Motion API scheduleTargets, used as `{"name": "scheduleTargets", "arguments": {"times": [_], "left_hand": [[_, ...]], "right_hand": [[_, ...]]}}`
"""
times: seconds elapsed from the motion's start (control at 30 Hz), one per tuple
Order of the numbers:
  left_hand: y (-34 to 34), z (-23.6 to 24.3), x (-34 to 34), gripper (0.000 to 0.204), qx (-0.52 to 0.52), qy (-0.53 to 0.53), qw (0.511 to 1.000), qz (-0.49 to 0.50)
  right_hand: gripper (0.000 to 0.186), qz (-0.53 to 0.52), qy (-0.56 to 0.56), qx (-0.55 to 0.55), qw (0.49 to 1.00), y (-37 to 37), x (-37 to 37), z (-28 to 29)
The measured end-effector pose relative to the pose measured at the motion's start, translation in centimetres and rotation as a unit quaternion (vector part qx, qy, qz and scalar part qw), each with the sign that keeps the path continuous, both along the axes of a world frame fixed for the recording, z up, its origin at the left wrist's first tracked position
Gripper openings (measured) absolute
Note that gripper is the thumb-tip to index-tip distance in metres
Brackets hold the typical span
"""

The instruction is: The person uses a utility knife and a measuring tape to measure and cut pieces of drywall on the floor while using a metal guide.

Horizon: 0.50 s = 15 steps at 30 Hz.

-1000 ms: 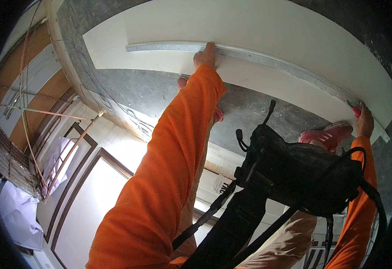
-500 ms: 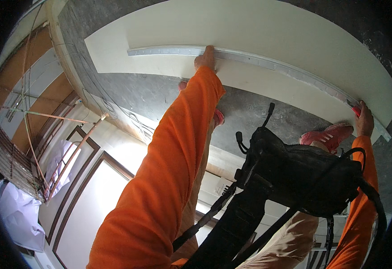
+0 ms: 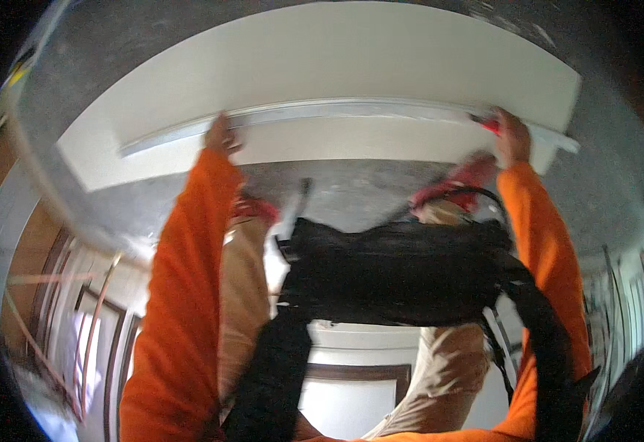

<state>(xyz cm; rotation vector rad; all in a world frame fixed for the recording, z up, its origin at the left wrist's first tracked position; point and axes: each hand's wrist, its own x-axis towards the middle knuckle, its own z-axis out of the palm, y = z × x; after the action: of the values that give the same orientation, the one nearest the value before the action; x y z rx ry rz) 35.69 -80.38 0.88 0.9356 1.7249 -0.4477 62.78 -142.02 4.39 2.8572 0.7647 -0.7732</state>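
A pale flat board (image 3: 381,51) lies on the grey floor surface (image 3: 344,191). A long metal straightedge (image 3: 336,107) runs lengthwise across it. My left hand (image 3: 222,132), blurred by motion, grips the straightedge toward its left part. My right hand (image 3: 513,138) is closed round a red-handled cutting knife (image 3: 491,125) with a dark tip, at the straightedge's right part.
A black bag with straps (image 3: 395,272) hangs below my arms. My feet in pink shoes (image 3: 447,184) are just below the board's near edge. Thin metal rods (image 3: 97,309) and framed white panels (image 3: 347,394) show at the picture's left and bottom.
The view has swung, so the board and straightedge now lie more level and further left in the picture. Both hands appear shifted leftward, still at the straightedge; the knife stays in my right hand.
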Motion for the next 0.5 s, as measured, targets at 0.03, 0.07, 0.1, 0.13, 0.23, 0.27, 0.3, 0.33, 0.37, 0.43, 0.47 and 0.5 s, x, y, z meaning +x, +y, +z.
{"name": "scheduleTargets", "arguments": {"times": [0.03,0.07,0.1,0.13,0.23,0.27,0.3,0.33,0.37,0.43,0.47,0.5], "left_hand": [[3.8,2.0,-2.3,0.045,0.019,-0.032,0.998,-0.051],[-2.1,1.5,0.5,0.046,-0.001,-0.012,1.000,-0.008],[-5.8,2.5,2.4,0.044,0.009,-0.024,1.000,-0.013],[-6.8,3.7,2.7,0.040,0.020,0.014,1.000,0.017],[-5.6,5.0,3.8,0.044,0.051,0.005,0.999,0.008],[-4.4,5.0,4.0,0.045,0.062,-0.003,0.998,0.003],[-4.3,4.9,3.3,0.047,0.069,-0.004,0.998,0.006],[-4.2,4.6,2.9,0.049,0.069,0.002,0.998,0.011],[-4.0,4.2,2.6,0.051,0.068,0.007,0.998,0.016],[-4.1,4.0,2.7,0.055,0.067,0.009,0.997,0.026],[-4.9,3.9,3.1,0.057,0.061,0.006,0.998,0.032],[-5.1,4.1,2.8,0.058,0.062,0.007,0.997,0.039]], "right_hand": [[0.047,-0.032,0.073,-0.026,0.996,4.2,-0.1,1.7],[0.050,-0.017,0.063,-0.111,0.992,0.2,0.7,3.2],[0.054,0.021,0.027,-0.118,0.992,-2.8,1.0,5.0],[0.055,0.016,0.043,-0.118,0.992,-3.7,1.3,6.1],[0.059,0.000,0.057,-0.118,0.991,-3.0,1.5,4.9],[0.060,-0.001,0.054,-0.114,0.992,-1.8,1.0,3.7],[0.061,0.005,0.057,-0.115,0.992,-1.8,0.9,3.0],[0.061,0.011,0.059,-0.098,0.993,-1.9,0.9,2.4],[0.061,0.017,0.060,-0.081,0.995,-2.2,1.1,2.0],[0.061,0.027,0.039,-0.052,0.998,-3.1,0.9,0.8],[0.060,0.033,0.016,-0.046,0.998,-4.1,0.7,0.7],[0.060,0.041,-0.002,-0.033,0.999,-3.7,0.4,0.8]]}}
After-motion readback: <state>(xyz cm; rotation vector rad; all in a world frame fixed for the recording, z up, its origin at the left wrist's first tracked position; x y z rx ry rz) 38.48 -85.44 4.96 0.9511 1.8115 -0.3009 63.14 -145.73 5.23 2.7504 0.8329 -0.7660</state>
